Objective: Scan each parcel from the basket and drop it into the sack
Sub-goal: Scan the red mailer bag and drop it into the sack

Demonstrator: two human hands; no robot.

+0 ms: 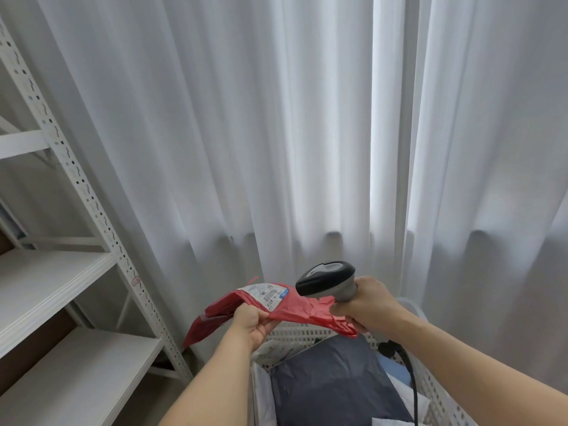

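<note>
Red plastic parcel (pixel 276 309) pinched in my left hand (pixel 250 322), above basket (pixel 307 333) | right hand (pixel 365 299) grips scanner (pixel 327 279), label (pixel 267 294) at its 9 o'clock | flatten label, square the beam on barcode

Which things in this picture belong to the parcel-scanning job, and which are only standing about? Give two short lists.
Belonging to the job:
red parcel, held in the left hand
scanner, gripped in the right hand
basket
dark parcel in the basket

Only standing about:
shelving
curtain

The sack is not in view.
</note>
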